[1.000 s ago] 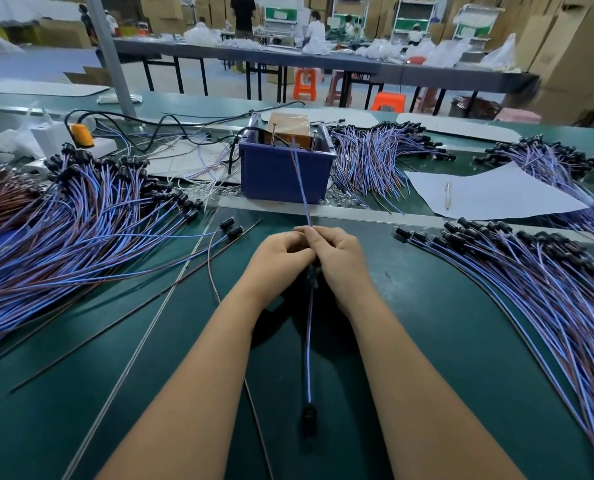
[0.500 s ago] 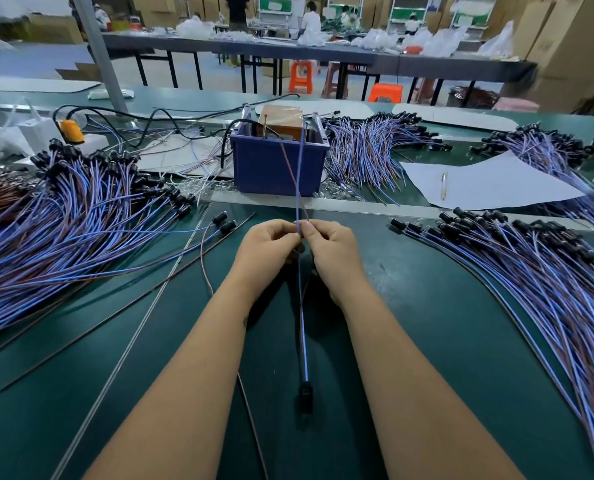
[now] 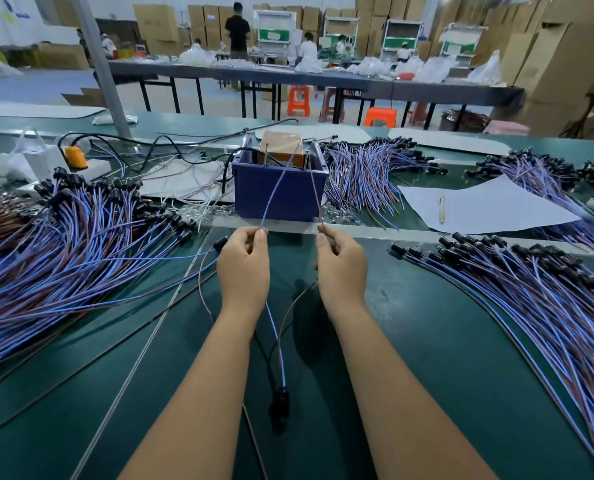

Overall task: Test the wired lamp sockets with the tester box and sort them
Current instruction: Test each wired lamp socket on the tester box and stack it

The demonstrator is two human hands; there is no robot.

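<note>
My left hand (image 3: 243, 268) pinches the blue wire (image 3: 277, 188) of one wired lamp socket, and my right hand (image 3: 340, 268) pinches its brown wire (image 3: 315, 195). Both wires run up and away to the top of the blue tester box (image 3: 278, 192), which stands just beyond my hands. The black socket (image 3: 281, 400) of this piece hangs low between my forearms above the green table (image 3: 410, 341). Below my hands the two wires join and drop to the socket.
A big heap of wired sockets (image 3: 81, 244) fans out on the left, another heap (image 3: 538, 289) on the right, and a third (image 3: 368, 171) behind the box. A white sheet (image 3: 479, 206) with a pen (image 3: 441, 209) lies at right. A yellow plug (image 3: 75, 156) and black cables lie back left.
My hands were together on the paired wires; they have moved apart, left hand with the blue wire, right hand with the brown one, spreading the wire ends toward the tester box.
</note>
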